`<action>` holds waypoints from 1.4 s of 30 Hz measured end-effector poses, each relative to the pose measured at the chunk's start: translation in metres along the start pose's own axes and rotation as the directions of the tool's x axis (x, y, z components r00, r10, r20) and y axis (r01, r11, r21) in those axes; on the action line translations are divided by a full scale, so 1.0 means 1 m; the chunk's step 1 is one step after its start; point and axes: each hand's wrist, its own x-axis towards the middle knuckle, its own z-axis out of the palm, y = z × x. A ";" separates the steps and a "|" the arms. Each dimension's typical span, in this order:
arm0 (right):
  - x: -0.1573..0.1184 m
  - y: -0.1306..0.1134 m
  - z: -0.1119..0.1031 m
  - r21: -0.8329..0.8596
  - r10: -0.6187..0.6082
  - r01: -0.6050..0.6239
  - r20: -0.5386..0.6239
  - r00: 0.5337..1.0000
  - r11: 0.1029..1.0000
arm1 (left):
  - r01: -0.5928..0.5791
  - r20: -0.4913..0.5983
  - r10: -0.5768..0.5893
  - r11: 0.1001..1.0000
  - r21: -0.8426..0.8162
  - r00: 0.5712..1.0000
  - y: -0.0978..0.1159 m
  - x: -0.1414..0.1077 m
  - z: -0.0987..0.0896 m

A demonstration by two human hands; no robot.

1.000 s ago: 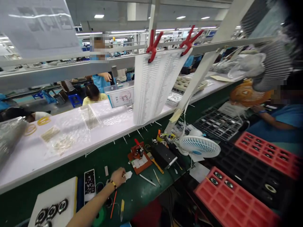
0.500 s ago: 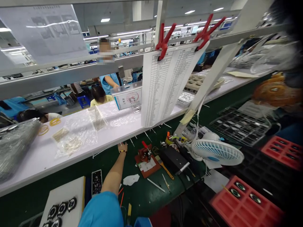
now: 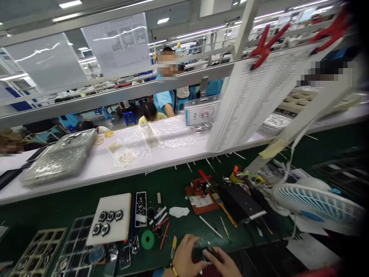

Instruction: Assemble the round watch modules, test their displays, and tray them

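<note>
At the bottom centre, low over the front edge of the green bench, my left hand (image 3: 184, 257) curls its fingers around a small dark round part (image 3: 205, 254). From the other side my right hand (image 3: 224, 263) pinches the same part, with a thin metallic piece showing at its fingers. Blur hides the part's details. A yellow band circles my left wrist. Left of my hands lie a green ring (image 3: 147, 239), red sticks (image 3: 164, 235) and a yellow-handled tool (image 3: 173, 246). Several round watch-like parts (image 3: 110, 216) rest on a white pad (image 3: 123, 204).
A red-brown press fixture (image 3: 201, 200), a brush (image 3: 227, 213), a black box (image 3: 245, 204) and a fan (image 3: 314, 204) stand at the right. Compartment trays (image 3: 40, 250) sit at the lower left. A raised white shelf (image 3: 173, 154) crosses behind, with people beyond.
My left hand has come back from under the shelf edge to the bottom centre. My right hand has come into view, and both hold the dark part. The view has swung left.
</note>
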 end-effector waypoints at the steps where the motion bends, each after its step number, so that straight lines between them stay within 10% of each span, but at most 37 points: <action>1: 0.008 -0.006 0.017 0.007 -0.010 0.010 0.037 0.999 1.000 | 0.021 -0.028 -0.020 1.000 0.005 0.999 0.002 -0.010 -0.002; 14: 0.001 -0.035 0.146 0.119 0.108 -0.167 0.391 0.914 0.979 | 0.170 -0.374 -0.181 0.984 -0.062 0.910 -0.017 -0.091 -0.081; 26: -0.027 -0.051 0.120 0.493 0.157 -0.415 0.482 0.862 0.764 | 0.189 -0.405 -0.378 0.881 -0.434 0.833 -0.086 -0.128 -0.133; 42: -0.038 -0.045 0.113 0.460 0.305 -0.369 0.210 0.929 0.808 | 0.232 -0.583 -0.325 0.945 -0.231 0.745 -0.106 -0.130 -0.154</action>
